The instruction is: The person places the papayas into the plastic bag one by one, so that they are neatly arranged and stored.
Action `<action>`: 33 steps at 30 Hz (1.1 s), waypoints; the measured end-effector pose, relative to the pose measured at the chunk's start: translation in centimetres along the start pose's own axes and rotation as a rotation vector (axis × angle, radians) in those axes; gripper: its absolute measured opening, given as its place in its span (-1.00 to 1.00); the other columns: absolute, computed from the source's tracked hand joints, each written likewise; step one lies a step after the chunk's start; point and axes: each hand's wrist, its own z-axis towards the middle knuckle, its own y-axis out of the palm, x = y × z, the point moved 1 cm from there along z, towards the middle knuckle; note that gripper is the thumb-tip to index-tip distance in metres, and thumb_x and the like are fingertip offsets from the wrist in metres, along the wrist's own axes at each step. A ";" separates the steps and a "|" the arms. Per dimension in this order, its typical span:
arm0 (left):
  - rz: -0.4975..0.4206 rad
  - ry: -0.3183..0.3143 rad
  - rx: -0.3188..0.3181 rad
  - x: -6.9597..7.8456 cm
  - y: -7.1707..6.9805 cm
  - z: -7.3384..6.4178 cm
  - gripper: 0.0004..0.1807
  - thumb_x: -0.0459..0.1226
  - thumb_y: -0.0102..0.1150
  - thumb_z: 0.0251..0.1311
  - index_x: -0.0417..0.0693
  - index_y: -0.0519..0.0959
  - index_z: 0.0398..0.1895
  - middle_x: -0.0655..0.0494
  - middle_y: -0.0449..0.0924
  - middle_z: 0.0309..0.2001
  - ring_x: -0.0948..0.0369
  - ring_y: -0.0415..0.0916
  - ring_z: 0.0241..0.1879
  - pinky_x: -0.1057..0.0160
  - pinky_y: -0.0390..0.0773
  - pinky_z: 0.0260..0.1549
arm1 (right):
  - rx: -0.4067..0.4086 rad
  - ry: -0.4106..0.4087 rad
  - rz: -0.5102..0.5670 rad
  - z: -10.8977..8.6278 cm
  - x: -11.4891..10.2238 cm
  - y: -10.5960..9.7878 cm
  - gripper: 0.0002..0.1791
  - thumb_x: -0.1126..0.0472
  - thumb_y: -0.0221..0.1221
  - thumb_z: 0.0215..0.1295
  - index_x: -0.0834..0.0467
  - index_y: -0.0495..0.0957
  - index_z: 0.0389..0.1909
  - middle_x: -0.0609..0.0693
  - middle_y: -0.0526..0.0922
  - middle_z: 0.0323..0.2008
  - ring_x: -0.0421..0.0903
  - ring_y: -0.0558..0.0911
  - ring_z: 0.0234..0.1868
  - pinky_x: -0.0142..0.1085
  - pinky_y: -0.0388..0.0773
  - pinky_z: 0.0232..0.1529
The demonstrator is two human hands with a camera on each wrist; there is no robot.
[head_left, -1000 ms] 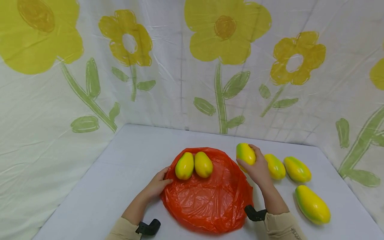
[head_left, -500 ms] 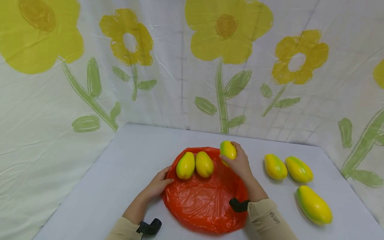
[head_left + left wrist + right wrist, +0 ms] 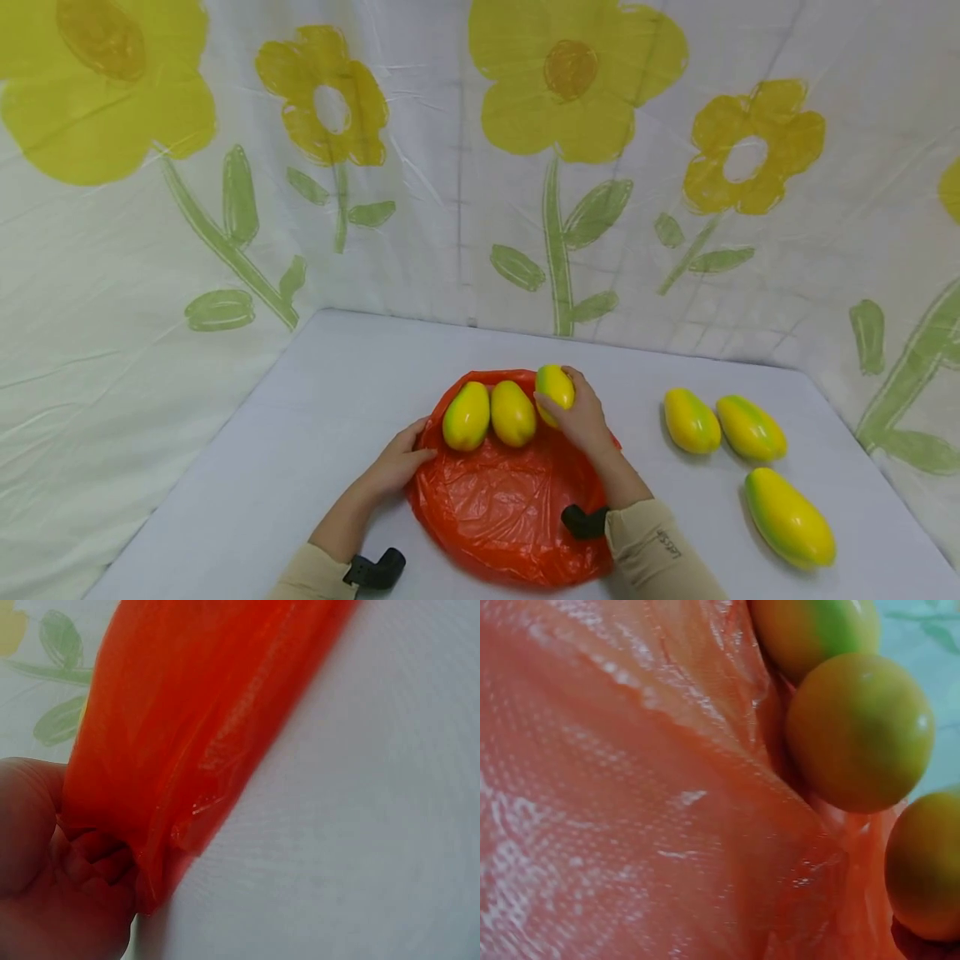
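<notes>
Inside red bag (image 3: 487,500): 2 ylw fruits (image 3: 513,417); R hand (image 3: 583,414) holds 3rd (image 3: 553,388).

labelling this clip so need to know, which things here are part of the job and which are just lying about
Part of the job:
red bag, edge held by the left hand
fruit in the right hand's grip
two fruits in the bag
probably the three matching fruits at right

Just there:
flowered cloth
black wrist gadgets
</notes>
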 end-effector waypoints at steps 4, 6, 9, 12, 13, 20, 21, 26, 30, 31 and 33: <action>-0.013 -0.007 0.002 0.3 0.0 -0.1 -0.44 -0.38 -0.07 0.25 -0.15 0.19 0.35 -0.19 0.30 0.28 0.03 0.44 0.09 0.09 0.60 -0.06 | -0.010 -0.003 -0.003 0.2 0.6 0.4 -0.22 -0.07 0.17 0.20 0.17 0.13 0.34 0.18 0.38 0.17 0.08 0.45 0.00 -0.05 0.48 0.05; -0.013 -0.008 0.004 0.3 0.0 -0.1 -0.44 -0.38 -0.07 0.25 -0.15 0.19 0.35 -0.18 0.29 0.29 0.03 0.43 0.11 0.09 0.60 -0.06 | -0.010 -0.015 -0.014 0.2 0.9 0.6 -0.23 -0.07 0.17 0.20 0.19 0.14 0.34 0.19 0.39 0.16 0.08 0.45 -0.02 -0.05 0.48 0.04; -0.009 -0.010 0.000 0.1 0.0 -0.1 -0.44 -0.37 -0.07 0.26 -0.15 0.18 0.36 -0.19 0.29 0.29 0.05 0.45 0.07 0.10 0.61 -0.09 | -0.008 -0.037 -0.029 0.2 1.2 0.8 -0.25 -0.03 0.17 0.21 0.24 0.16 0.32 0.22 0.40 0.13 0.08 0.45 -0.04 -0.06 0.47 0.01; -0.004 -0.013 -0.001 0.0 -0.1 -0.1 -0.44 -0.37 -0.08 0.26 -0.14 0.18 0.36 -0.18 0.29 0.29 0.06 0.45 0.06 0.12 0.62 -0.09 | -0.010 -0.057 -0.037 0.0 1.6 1.0 -0.25 -0.03 0.17 0.22 0.27 0.17 0.31 0.23 0.41 0.11 0.09 0.44 -0.05 -0.05 0.45 0.02; -0.005 -0.012 -0.003 0.0 -0.1 0.0 -0.44 -0.37 -0.08 0.26 -0.14 0.18 0.36 -0.18 0.29 0.29 0.05 0.45 0.07 0.11 0.62 -0.09 | -0.004 -0.067 -0.035 -0.1 1.7 1.1 -0.25 -0.04 0.16 0.21 0.28 0.17 0.30 0.24 0.42 0.10 0.09 0.44 -0.07 -0.05 0.46 0.01; -0.006 -0.008 -0.009 0.2 -0.1 -0.1 -0.43 -0.37 -0.08 0.26 -0.14 0.17 0.36 -0.18 0.27 0.31 0.04 0.42 0.11 0.11 0.60 -0.06 | 0.010 -0.071 -0.058 -0.5 1.9 1.4 -0.24 -0.07 0.14 0.21 0.26 0.15 0.30 0.21 0.40 0.09 0.07 0.43 -0.08 -0.06 0.49 0.00; -0.006 -0.008 -0.010 0.2 -0.1 -0.1 -0.43 -0.37 -0.08 0.26 -0.14 0.17 0.36 -0.17 0.27 0.31 0.04 0.42 0.11 0.11 0.60 -0.06 | -0.003 -0.054 -0.052 -0.5 1.9 1.4 -0.23 -0.05 0.15 0.20 0.24 0.13 0.33 0.21 0.38 0.12 0.09 0.43 -0.05 -0.02 0.47 0.04; -0.011 -0.006 -0.007 0.3 -0.1 -0.1 -0.44 -0.38 -0.08 0.26 -0.15 0.18 0.36 -0.18 0.28 0.30 0.03 0.43 0.10 0.10 0.61 -0.07 | -0.023 -0.054 -0.075 -0.5 1.7 1.2 -0.21 -0.04 0.15 0.22 0.27 0.10 0.34 0.24 0.35 0.17 0.08 0.43 -0.03 -0.02 0.46 0.07; -0.012 -0.006 -0.011 0.3 -0.1 -0.1 -0.44 -0.38 -0.09 0.26 -0.16 0.18 0.36 -0.19 0.28 0.30 0.04 0.43 0.10 0.10 0.60 -0.05 | -0.007 -0.066 -0.080 -0.6 1.5 0.8 -0.23 -0.02 0.16 0.21 0.28 0.14 0.33 0.26 0.36 0.19 0.11 0.44 -0.01 0.01 0.45 0.08; -0.012 -0.005 -0.011 0.3 -0.1 -0.1 -0.44 -0.38 -0.09 0.26 -0.15 0.18 0.36 -0.19 0.28 0.30 0.04 0.43 0.10 0.11 0.60 -0.05 | 0.001 -0.069 -0.081 -0.5 1.4 0.7 -0.24 0.00 0.16 0.21 0.28 0.16 0.33 0.26 0.36 0.19 0.13 0.44 0.01 0.01 0.45 0.09; -0.015 -0.002 -0.014 0.3 -0.1 -0.1 -0.44 -0.38 -0.09 0.26 -0.15 0.18 0.36 -0.19 0.28 0.29 0.04 0.44 0.08 0.11 0.61 -0.07 | 0.014 -0.073 -0.089 -0.5 1.2 0.4 -0.26 0.01 0.17 0.20 0.27 0.18 0.31 0.28 0.36 0.21 0.17 0.44 0.07 0.05 0.41 0.14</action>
